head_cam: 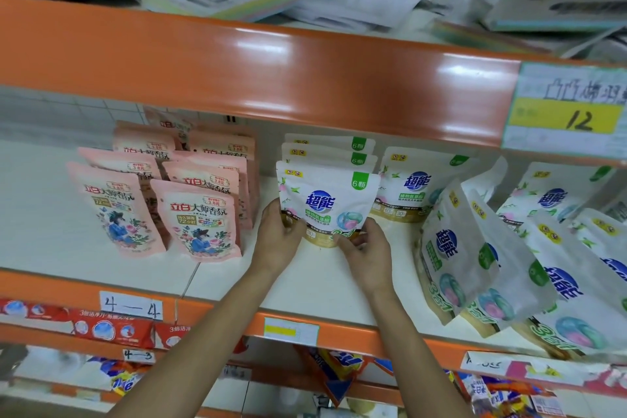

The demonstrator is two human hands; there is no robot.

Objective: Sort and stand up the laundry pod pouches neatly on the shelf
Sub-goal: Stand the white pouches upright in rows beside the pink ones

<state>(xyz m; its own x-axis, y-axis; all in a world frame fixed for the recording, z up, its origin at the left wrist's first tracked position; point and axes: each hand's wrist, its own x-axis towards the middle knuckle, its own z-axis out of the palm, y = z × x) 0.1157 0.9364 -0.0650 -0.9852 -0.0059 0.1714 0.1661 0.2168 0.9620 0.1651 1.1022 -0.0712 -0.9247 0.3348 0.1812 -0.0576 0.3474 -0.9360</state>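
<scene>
- Our left hand (276, 234) and right hand (368, 248) clamp the front white plastic pouch (327, 204), upright.
- Pink plastic pouches (200, 220) stand sorted.
- Toppled white pouches (454, 248) on the right remain, we judge.

Seven pink plastic laundry pouches with a flower-and-figure print (200, 219) stand at the left of the white shelf board (51, 214), in two columns, though those at the back are partly hidden, so the number is uncertain. In the middle, three white plastic laundry pouches with a blue logo and green corner tab (327, 200) stand one behind the other. One more white pouch of the same kind (415, 185) stands just to their right. Further right, a leaning and fallen heap of the same white pouches (454, 248) shows about six, overlapping too much for an exact count. Two bare hands, the left hand (278, 237) and the right hand (368, 248), are in view. Three orange shelf edges (271, 78) show.
</scene>
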